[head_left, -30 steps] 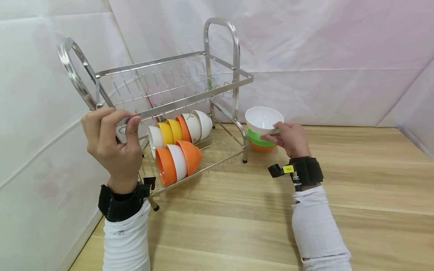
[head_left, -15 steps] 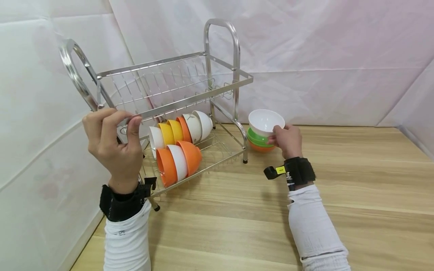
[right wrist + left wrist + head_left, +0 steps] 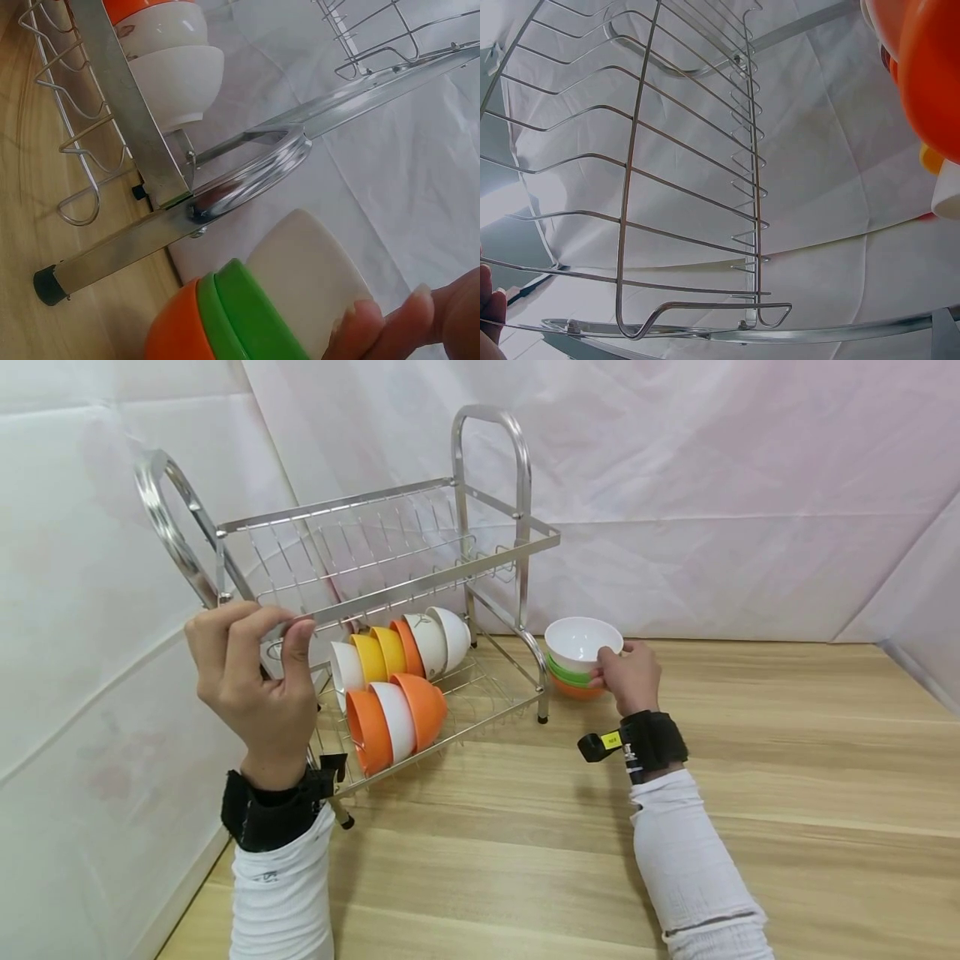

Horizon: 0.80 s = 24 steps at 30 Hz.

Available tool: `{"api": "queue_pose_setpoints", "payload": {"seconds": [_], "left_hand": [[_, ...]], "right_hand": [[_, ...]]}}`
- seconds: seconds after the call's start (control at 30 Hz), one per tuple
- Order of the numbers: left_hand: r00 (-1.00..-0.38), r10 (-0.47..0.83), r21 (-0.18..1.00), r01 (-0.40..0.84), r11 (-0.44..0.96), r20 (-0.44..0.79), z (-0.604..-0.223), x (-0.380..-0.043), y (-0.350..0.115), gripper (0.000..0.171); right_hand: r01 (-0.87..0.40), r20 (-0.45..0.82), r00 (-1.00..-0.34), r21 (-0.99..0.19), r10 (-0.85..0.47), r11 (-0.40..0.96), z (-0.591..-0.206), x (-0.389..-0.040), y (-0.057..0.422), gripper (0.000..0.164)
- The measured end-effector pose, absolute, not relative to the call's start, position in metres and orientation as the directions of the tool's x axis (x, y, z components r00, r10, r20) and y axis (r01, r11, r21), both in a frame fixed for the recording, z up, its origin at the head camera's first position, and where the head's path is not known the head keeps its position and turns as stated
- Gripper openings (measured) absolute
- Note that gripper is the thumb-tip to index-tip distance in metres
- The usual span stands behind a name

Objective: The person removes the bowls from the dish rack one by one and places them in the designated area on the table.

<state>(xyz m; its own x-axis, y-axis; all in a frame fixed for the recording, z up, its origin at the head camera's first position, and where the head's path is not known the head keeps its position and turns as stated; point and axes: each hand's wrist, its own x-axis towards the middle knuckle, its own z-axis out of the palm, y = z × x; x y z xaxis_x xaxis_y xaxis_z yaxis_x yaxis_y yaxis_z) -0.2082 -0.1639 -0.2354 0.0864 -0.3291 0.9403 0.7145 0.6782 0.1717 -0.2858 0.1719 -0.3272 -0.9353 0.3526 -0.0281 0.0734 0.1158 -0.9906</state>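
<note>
- We hold our left hand (image 3: 251, 689) up, its fingers curled to meet the thumb in a pinch.
- Our right hand (image 3: 632, 678) extends farther forward, thumb and fingers pinching.
- Our left forearm (image 3: 281, 897) points almost straight ahead; our right forearm (image 3: 693, 868) slants inward.
- White sleeves cover both.

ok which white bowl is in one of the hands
The white bowl over the green bowls, gripped by the right hand; the other white bowls stand on edge in the dish rack.
</note>
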Motion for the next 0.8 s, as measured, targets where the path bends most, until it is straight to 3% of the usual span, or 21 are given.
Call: {"api": "queue_pose_setpoints", "payload": {"seconds": [0.6, 0.8], "left_hand": [[0.059, -0.335, 0.195, 0.715, 0.672, 0.94, -0.2358, -0.2063, -0.1627, 0.052], [0.07, -0.355, 0.202, 0.712, 0.672, 0.932, -0.2351, -0.2067, -0.1624, 0.055]], "right_hand": [[0.133, -0.096, -0.933, -0.988, 0.345, 0.084, -0.3288, -0.2869, 0.1747, 0.054], [0.177, -0.121, -0.941, -0.971, 0.315, 0.159, -0.3229, -0.2842, 0.1775, 0.064]]}}
